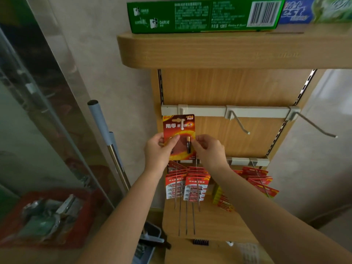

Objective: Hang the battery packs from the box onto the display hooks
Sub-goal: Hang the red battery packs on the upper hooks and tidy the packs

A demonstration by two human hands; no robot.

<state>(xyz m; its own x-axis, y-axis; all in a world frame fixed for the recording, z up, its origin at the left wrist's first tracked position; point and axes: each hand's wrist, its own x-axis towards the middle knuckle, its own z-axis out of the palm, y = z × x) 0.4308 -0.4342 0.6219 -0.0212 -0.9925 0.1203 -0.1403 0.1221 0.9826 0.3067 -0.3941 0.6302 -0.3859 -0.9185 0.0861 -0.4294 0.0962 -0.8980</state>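
A red and gold battery pack [179, 128] hangs at the leftmost hook [182, 122] of the upper white rail [205, 111], and the hook's white tip pokes through the slot in the card. My left hand [159, 149] pinches the pack's lower left edge. My right hand [207, 149] pinches its lower right edge beside a black battery. Two bare hooks, the middle hook [240, 124] and the right hook [317, 127], stick out of the same rail. The box is not in view.
Below, a second rail holds several red and white battery packs [187, 184] on long hooks, with more red packs [260, 180] to the right. A wooden shelf [228, 52] with toothpaste boxes overhangs the hooks. A mop handle [108, 141] leans at left beside a red basket [45, 216].
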